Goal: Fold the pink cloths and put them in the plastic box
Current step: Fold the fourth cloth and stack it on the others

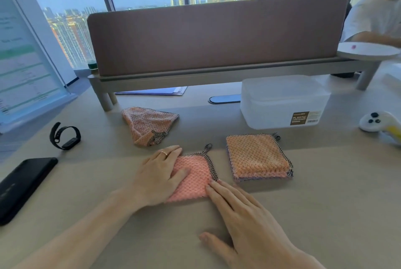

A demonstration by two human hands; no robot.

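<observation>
A folded pink cloth [194,176] with a checked black-and-white edge lies flat on the table in front of me. My left hand [159,175] rests flat on its left half, fingers spread. My right hand [240,210] lies flat with its fingertips touching the cloth's lower right corner. To the right sits a neat stack of folded pink cloths [258,157]. A crumpled, unfolded pink cloth [148,125] lies further back on the left. The translucent plastic box [284,101] stands behind the stack, and its lid looks closed.
A black phone [21,184] and a black wristband [64,136] lie at the left. A white controller [378,122] sits at the right edge. A brown desk divider [217,32] closes the back, and another person's arm with a white plate [366,50] is at the upper right.
</observation>
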